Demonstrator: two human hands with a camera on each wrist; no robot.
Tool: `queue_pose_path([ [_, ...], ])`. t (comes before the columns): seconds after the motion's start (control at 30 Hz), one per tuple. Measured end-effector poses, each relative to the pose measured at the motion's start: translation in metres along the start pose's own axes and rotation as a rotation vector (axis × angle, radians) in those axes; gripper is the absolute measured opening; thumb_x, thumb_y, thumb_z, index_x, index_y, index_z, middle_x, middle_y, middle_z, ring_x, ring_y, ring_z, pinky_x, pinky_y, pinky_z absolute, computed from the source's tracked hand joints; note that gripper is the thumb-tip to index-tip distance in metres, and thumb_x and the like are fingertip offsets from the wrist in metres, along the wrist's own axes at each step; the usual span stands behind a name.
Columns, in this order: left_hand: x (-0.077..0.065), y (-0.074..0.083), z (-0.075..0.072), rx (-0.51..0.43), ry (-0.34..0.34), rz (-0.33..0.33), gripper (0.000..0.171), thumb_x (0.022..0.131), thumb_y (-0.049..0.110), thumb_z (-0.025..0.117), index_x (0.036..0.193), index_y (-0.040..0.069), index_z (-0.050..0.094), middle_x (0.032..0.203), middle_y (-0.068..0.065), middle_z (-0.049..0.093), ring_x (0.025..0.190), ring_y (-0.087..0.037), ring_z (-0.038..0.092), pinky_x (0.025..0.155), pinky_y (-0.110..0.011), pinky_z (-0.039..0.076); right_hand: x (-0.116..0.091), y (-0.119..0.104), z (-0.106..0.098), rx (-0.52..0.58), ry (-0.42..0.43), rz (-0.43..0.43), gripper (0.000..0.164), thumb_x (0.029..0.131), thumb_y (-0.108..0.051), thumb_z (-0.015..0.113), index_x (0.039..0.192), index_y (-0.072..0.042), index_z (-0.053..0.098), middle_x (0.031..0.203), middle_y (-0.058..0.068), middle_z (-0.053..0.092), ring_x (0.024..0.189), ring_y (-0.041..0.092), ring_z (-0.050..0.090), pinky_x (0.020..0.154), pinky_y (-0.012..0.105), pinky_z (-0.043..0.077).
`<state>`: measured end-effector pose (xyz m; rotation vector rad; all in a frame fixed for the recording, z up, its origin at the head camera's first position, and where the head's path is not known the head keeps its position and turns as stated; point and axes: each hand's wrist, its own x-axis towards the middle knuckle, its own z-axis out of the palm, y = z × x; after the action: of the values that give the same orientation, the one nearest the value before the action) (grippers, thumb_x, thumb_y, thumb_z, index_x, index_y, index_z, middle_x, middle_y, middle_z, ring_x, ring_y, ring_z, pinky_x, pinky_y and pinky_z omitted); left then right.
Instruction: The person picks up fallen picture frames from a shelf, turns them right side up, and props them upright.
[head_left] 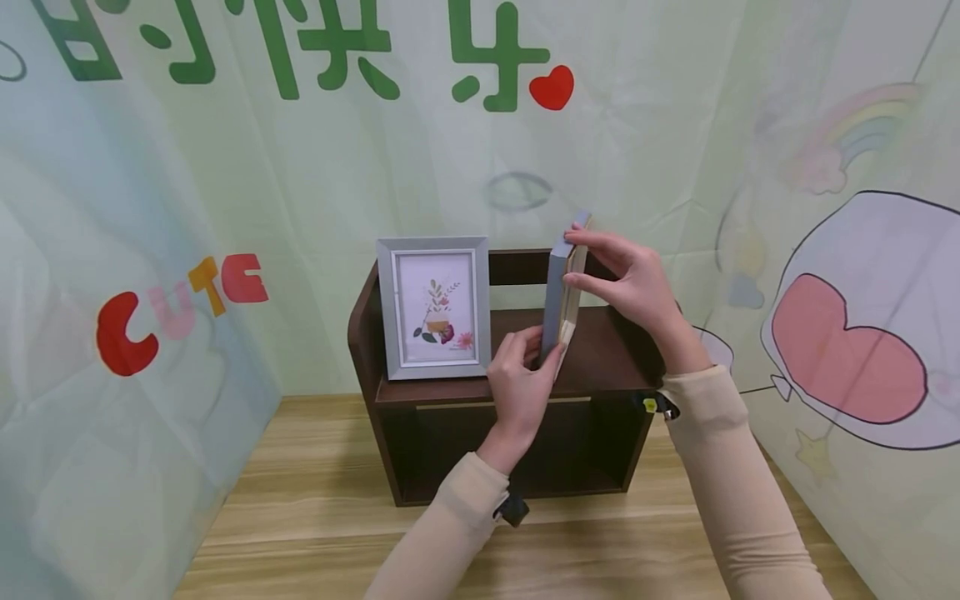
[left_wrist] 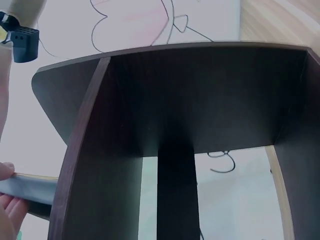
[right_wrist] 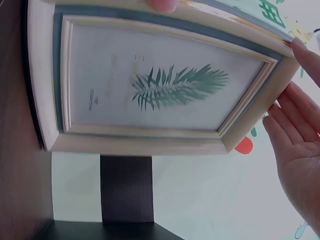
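Above the right part of the dark brown shelf unit (head_left: 517,383), a picture frame (head_left: 557,287) is held upright and seen nearly edge-on in the head view. Its pale front with a blue inner line and green leaf print shows in the right wrist view. My left hand (head_left: 521,375) pinches its lower part, thumb on one side and fingers on the other. Higher up, my right hand (head_left: 633,279) grips the top corner. Whether the frame's bottom edge touches the shelf is hard to tell. A silver-grey frame (head_left: 438,308) with a flower print stands at the shelf's left.
The unit stands on a wood-grain table (head_left: 300,492), with an open lower compartment (head_left: 502,450) below the shelf. A printed cloth backdrop (head_left: 315,192) surrounds the table at the back and sides. Small dark cameras are worn on both wrists.
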<state>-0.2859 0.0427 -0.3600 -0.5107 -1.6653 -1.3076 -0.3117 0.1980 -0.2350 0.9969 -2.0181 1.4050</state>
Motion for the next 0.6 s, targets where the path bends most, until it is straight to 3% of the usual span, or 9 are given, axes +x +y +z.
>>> queue_pose_path([
  [0.13,-0.001,-0.001,0.000,-0.062,-0.045,0.003,0.028,0.074,0.008,0.080,0.099,0.003,0.069,0.090,-0.009,0.066,0.082,-0.015,0.068,0.075,-0.020,0.056,0.000,-0.009,0.000,-0.006,-0.001,-0.014,0.047,0.075,0.008,0.074,0.120,0.005,0.061,0.127,0.020,0.060,0.127,0.019,0.052,0.107,0.035,0.039],
  [0.27,-0.001,-0.003,-0.003,-0.123,-0.113,-0.003,0.029,0.077,0.010,0.078,0.103,0.002,0.068,0.092,-0.010,0.066,0.085,-0.016,0.068,0.079,-0.020,0.055,-0.001,-0.023,0.001,-0.018,-0.012,-0.008,0.046,0.075,0.008,0.073,0.119,0.010,0.059,0.126,0.024,0.058,0.126,0.020,0.053,0.106,0.029,0.040],
  [0.6,0.000,-0.005,-0.009,-0.194,-0.241,-0.014,0.036,0.078,0.014,0.077,0.111,0.004,0.067,0.098,-0.009,0.066,0.089,-0.016,0.066,0.083,-0.022,0.055,0.000,-0.020,-0.004,0.025,-0.055,-0.016,0.046,0.077,0.011,0.070,0.121,0.011,0.058,0.130,0.025,0.056,0.129,0.023,0.049,0.107,0.026,0.038],
])
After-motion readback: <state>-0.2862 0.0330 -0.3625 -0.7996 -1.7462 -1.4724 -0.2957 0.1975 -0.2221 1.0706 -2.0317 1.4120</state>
